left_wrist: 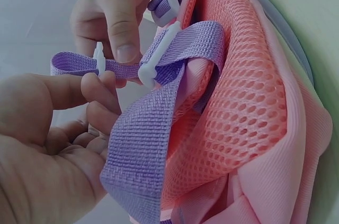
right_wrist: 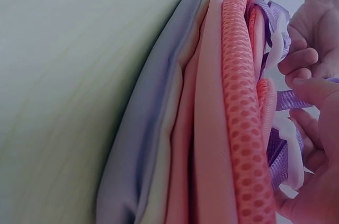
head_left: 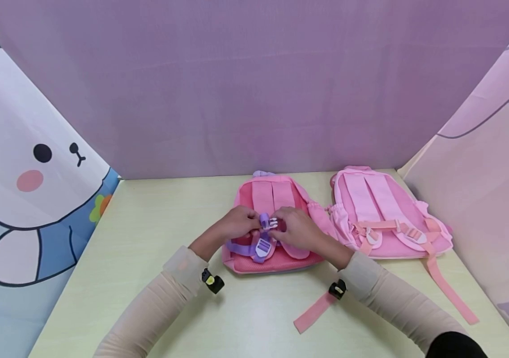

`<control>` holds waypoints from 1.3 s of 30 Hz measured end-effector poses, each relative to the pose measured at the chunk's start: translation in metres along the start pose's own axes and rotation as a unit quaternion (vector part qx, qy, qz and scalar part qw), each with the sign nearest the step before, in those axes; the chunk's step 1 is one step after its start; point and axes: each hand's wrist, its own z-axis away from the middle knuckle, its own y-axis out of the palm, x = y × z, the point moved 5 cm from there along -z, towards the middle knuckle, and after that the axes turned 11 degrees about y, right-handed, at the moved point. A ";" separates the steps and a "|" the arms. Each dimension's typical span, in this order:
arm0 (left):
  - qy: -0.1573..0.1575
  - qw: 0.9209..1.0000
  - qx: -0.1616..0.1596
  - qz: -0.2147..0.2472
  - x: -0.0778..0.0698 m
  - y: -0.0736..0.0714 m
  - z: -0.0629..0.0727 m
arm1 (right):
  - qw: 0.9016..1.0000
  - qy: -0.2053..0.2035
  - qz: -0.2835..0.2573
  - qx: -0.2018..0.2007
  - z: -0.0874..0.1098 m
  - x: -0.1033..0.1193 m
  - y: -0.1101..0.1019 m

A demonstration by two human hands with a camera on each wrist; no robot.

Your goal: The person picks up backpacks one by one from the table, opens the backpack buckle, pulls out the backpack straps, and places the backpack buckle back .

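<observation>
A pink backpack (head_left: 256,191) lies with its shoulder straps up, its mesh back panel (left_wrist: 249,102) showing in the left wrist view. Over its middle, my left hand (head_left: 241,222) pinches a white buckle (head_left: 273,223) threaded with a looped purple strap (left_wrist: 69,64). From the other side, my right hand (head_left: 296,227) holds the strap by the buckle, thumb pressed on the webbing in the left wrist view. Just below the hands sits a white slide adjuster (head_left: 262,247) on the purple webbing. The right hand's fingers (right_wrist: 312,89) partly hide the strap in the right wrist view.
A second, lighter pink backpack (head_left: 393,199) lies close on the right, a peach strap (head_left: 449,288) trailing from it toward the table's right edge. Another peach strap end (head_left: 312,313) lies under the right forearm. A purple panel (head_left: 254,89) stands behind the table (head_left: 156,209).
</observation>
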 end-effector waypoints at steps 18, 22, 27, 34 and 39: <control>-0.002 1.000 -0.001 0.006 0.002 0.001 -0.001 | 1.000 -0.013 -0.013 -0.013 0.001 0.003 -0.002; 0.002 1.000 0.001 0.010 0.002 0.001 -0.001 | 1.000 -0.010 -0.012 -0.011 0.000 0.002 -0.001; 0.005 1.000 0.003 0.011 0.001 0.001 0.000 | 1.000 -0.008 -0.010 -0.011 0.000 0.001 0.000; 0.010 1.000 0.002 0.000 0.000 0.000 0.000 | 1.000 -0.009 -0.011 -0.009 0.000 0.000 0.000; 0.012 1.000 0.000 -0.006 0.000 -0.001 0.000 | 1.000 0.002 -0.014 0.001 0.001 -0.001 0.001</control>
